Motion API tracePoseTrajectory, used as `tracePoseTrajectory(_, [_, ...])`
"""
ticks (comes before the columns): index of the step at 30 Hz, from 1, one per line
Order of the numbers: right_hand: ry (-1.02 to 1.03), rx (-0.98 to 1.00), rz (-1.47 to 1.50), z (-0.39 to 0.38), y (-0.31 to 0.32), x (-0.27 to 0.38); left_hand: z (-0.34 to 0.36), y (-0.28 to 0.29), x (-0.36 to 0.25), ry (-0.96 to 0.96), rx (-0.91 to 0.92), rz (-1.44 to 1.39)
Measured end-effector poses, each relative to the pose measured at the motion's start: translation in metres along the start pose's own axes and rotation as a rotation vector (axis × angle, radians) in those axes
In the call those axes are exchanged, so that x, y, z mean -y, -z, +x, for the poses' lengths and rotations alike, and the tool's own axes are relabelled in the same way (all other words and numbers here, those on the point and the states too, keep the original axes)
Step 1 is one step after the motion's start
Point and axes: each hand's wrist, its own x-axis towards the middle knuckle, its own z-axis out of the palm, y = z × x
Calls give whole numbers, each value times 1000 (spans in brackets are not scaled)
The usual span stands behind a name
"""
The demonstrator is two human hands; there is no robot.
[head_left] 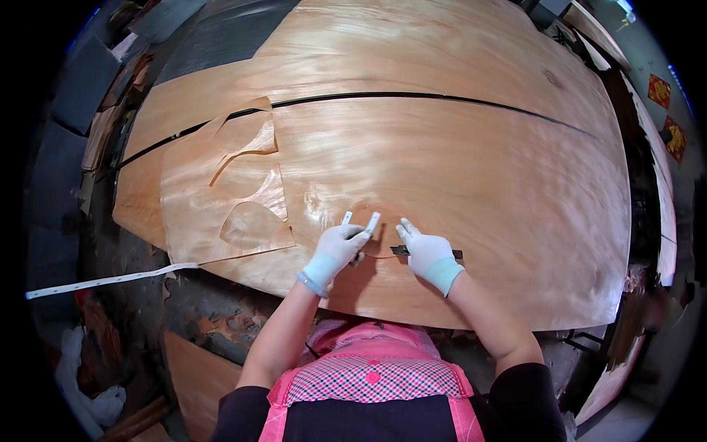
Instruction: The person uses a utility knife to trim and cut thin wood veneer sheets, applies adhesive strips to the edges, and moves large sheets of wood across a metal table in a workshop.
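Observation:
A wide sheet of pale brown wood veneer [442, 169] spreads in front of me, its wavy grain circling a knot mark between my hands. My left hand [340, 247], in a white glove with a pale blue cuff, pinches a short white strip of perforated tape [373, 222]. A second white tip sticks up beside its fingers. My right hand [428, 251], gloved the same way, rests on the sheet with its upper fingers stretched toward the left. Under its palm it keeps a dark utility knife [399, 250], the handle's end showing past the wrist side.
Curled, torn veneer pieces [250, 147] lie on the sheet's left. A long white tape [110, 283] runs off its left edge. A dark gap [353, 96] crosses the far part. Veneer scraps [228, 324] lie below, and stacked sheets [652, 162] stand at right.

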Motion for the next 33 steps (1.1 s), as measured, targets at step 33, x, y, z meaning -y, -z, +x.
tracePoseTrajectory(33, [251,82,61,-19,0,1,-33,-29,65,307,81,-384])
